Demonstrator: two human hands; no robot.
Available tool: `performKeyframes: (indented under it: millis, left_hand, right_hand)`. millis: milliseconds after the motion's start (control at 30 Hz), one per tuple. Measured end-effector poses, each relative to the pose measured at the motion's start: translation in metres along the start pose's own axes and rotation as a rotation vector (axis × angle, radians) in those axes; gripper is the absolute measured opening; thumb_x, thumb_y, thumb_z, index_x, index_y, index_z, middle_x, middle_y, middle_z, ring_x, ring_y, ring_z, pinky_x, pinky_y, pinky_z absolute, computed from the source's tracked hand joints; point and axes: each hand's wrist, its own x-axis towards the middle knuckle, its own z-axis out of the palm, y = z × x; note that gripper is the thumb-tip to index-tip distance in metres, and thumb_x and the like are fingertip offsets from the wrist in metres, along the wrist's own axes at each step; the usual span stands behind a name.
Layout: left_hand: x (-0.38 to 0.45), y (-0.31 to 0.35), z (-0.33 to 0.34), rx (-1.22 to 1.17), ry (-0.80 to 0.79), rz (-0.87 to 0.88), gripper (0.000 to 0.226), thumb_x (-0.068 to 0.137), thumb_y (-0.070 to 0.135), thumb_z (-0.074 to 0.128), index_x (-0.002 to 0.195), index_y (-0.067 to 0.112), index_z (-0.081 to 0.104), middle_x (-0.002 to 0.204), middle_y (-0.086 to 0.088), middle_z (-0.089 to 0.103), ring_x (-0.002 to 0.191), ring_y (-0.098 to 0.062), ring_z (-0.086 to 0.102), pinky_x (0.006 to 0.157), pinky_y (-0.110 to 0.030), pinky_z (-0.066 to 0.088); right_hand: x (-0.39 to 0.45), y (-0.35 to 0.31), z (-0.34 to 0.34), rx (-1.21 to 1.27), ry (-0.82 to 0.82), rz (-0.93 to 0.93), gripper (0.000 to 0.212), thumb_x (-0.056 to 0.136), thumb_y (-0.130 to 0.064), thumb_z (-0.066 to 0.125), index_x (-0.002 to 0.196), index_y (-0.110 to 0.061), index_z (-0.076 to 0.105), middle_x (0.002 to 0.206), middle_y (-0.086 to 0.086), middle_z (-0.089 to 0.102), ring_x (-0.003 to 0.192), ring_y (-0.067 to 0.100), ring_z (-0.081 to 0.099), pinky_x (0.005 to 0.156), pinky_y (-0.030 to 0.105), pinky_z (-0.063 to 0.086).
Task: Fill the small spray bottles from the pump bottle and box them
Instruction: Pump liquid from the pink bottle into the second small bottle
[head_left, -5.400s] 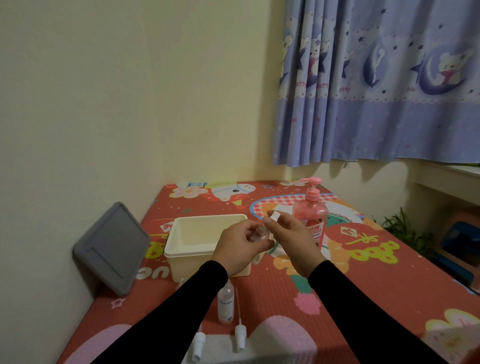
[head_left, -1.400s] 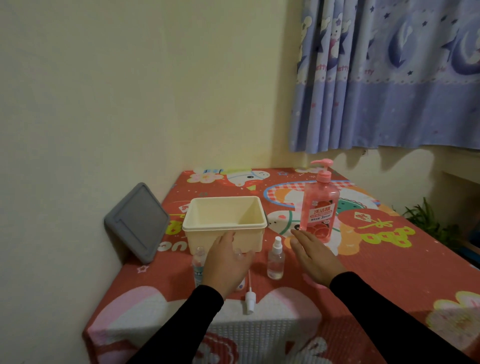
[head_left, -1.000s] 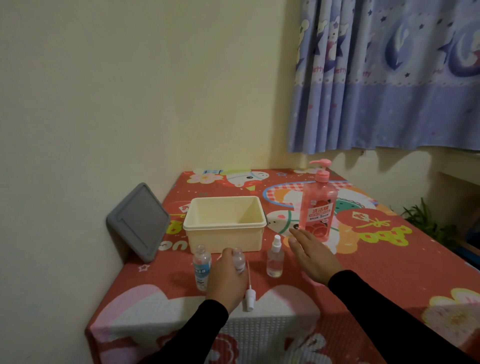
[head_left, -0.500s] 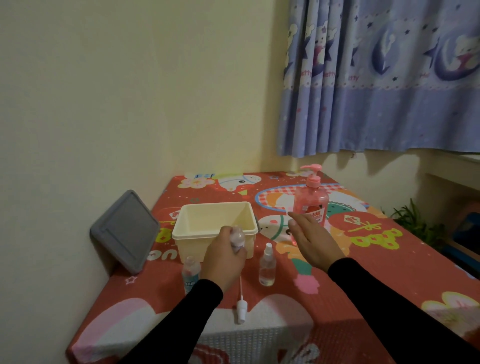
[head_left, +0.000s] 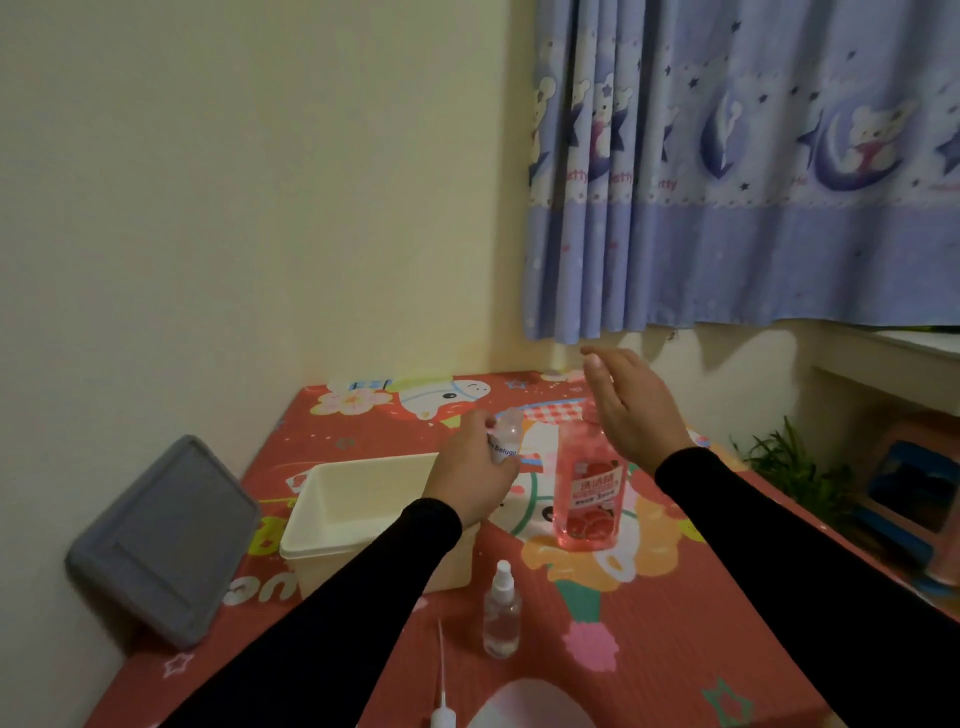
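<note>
The left hand (head_left: 470, 480) grips 1 small clear uncapped spray bottle (head_left: 503, 435) beside the pink plastic pump bottle (head_left: 587, 488), probably for filling; the right hand (head_left: 631, 408), fingers straight, hovers over its pump.

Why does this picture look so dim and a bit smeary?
Head view: room light is low and yellowish; the right hand and the small bottle held in the left hand are motion-blurred; the wide lens bends the curtain edges.
</note>
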Motion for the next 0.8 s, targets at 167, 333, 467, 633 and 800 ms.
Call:
performKeyframes:
  millis: [167, 333, 467, 633, 800]
  left_hand:
    - [0.034, 0.008, 0.016, 0.045, -0.040, 0.009, 0.025, 0.089, 0.020, 0.059, 0.110, 0.016, 0.048, 0.103, -0.005, 0.061, 0.087, -0.025, 0.061, 0.073, -0.039, 0.050]
    - [0.060, 0.010, 0.027, 0.104, -0.046, 0.038, 0.026, 0.091, 0.021, 0.056, 0.115, 0.021, 0.047, 0.097, 0.002, 0.058, 0.068, -0.008, 0.053, 0.052, -0.021, 0.035]
    - [0.074, 0.014, 0.030, 0.121, -0.065, 0.056, 0.031, 0.091, 0.019, 0.056, 0.121, 0.021, 0.048, 0.100, 0.001, 0.057, 0.071, -0.013, 0.054, 0.056, -0.022, 0.038]
    - [0.089, 0.019, 0.032, 0.172, -0.076, 0.128, 0.036, 0.089, 0.016, 0.056, 0.124, 0.021, 0.052, 0.111, -0.005, 0.061, 0.089, -0.024, 0.057, 0.074, -0.034, 0.048]
    - [0.097, 0.020, 0.030, 0.218, -0.109, 0.172, 0.046, 0.095, 0.020, 0.053, 0.140, 0.026, 0.045, 0.133, -0.006, 0.051, 0.115, -0.025, 0.051, 0.090, -0.027, 0.037]
  right_hand:
    - [0.043, 0.013, 0.000, 0.011, 0.012, 0.081, 0.038, 0.104, -0.029, 0.031, 0.068, -0.023, 0.042, 0.068, -0.007, 0.045, 0.079, 0.022, 0.043, 0.071, 0.029, 0.028]
    - [0.070, 0.029, 0.012, 0.010, -0.078, 0.223, 0.037, 0.102, -0.031, 0.029, 0.067, -0.025, 0.038, 0.073, -0.002, 0.045, 0.082, 0.023, 0.040, 0.075, 0.031, 0.029]
    - [0.080, 0.034, 0.017, 0.017, -0.182, 0.364, 0.047, 0.103, -0.035, 0.025, 0.097, -0.003, 0.059, 0.103, 0.017, 0.060, 0.101, 0.033, 0.053, 0.081, 0.033, 0.032]
    - [0.091, 0.034, 0.021, 0.046, -0.348, 0.543, 0.053, 0.104, -0.034, 0.021, 0.120, 0.003, 0.055, 0.121, 0.024, 0.059, 0.114, 0.034, 0.054, 0.094, 0.037, 0.037]
    - [0.096, 0.036, 0.024, -0.001, -0.568, 0.663, 0.047, 0.104, -0.024, 0.021, 0.131, 0.006, 0.045, 0.131, 0.029, 0.053, 0.120, 0.041, 0.053, 0.098, 0.044, 0.044]
